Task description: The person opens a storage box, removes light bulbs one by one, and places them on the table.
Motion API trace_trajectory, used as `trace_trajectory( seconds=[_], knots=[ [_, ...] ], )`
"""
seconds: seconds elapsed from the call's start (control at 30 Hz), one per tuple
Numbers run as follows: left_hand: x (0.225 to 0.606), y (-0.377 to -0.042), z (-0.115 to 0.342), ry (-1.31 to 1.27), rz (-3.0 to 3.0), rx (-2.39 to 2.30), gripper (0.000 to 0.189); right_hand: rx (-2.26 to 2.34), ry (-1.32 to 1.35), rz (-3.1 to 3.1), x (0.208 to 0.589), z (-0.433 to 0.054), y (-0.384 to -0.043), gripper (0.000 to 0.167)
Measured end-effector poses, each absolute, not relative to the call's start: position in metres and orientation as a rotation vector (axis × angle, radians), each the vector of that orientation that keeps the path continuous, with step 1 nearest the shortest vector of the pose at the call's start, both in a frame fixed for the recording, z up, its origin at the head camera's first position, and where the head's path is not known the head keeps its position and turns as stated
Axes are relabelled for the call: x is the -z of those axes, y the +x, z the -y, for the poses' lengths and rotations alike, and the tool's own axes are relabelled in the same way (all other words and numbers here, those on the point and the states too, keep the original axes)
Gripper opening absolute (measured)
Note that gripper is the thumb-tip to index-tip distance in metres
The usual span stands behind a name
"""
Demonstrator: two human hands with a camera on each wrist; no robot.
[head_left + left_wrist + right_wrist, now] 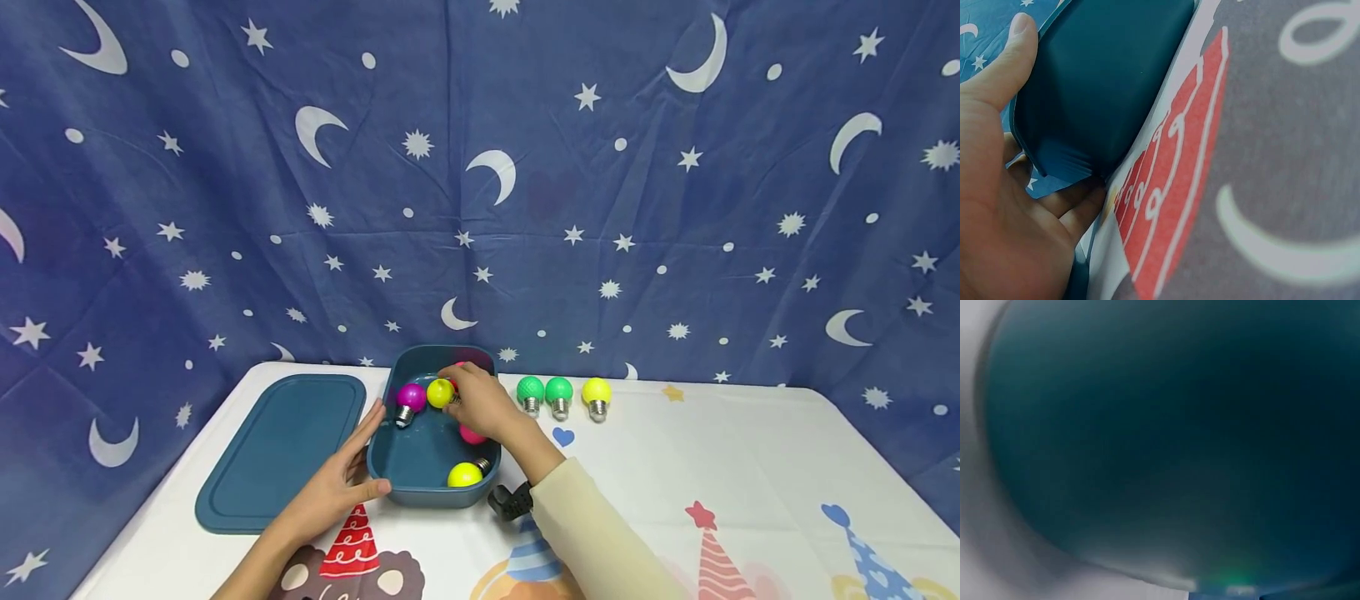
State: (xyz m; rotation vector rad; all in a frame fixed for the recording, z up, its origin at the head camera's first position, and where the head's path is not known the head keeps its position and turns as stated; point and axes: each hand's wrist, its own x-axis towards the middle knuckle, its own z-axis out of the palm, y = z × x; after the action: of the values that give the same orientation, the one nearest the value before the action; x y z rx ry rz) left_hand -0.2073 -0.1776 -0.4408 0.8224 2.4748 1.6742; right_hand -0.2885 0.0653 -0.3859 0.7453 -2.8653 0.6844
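My left hand (340, 481) rests against the left side of a dark blue-green box (411, 497), fingers fairly straight along its wall and thumb at the near corner. In the left wrist view, the same hand (1022, 181) spreads round that corner. Reaching into the box, my right hand (483, 406) pinches a yellow light bulb (439, 392) near its metal base. A purple bulb (410, 397) lies beside it, another yellow bulb (465, 475) at the near end. Red bulbs are partly hidden by the right hand; one red bulb (472, 435) shows below it.
Left of the box lies a flat blue-green lid (281, 450). Right of it stand two green bulbs, the nearer green bulb (530, 390) close to the rim, and a yellow bulb (597, 393). A starry blue curtain (555, 192) hangs behind the table. The right wrist view is blurred.
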Motion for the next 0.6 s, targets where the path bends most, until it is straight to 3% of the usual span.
trace_trajectory(
  seconds=[0.6],
  knots=[
    [0.4401, -0.2071, 0.1773, 0.823, -2.479, -1.673, 0.089, -0.348, 0.705, 2.998, 0.3879, -0.0545, -0.2934, 0.047]
  ],
)
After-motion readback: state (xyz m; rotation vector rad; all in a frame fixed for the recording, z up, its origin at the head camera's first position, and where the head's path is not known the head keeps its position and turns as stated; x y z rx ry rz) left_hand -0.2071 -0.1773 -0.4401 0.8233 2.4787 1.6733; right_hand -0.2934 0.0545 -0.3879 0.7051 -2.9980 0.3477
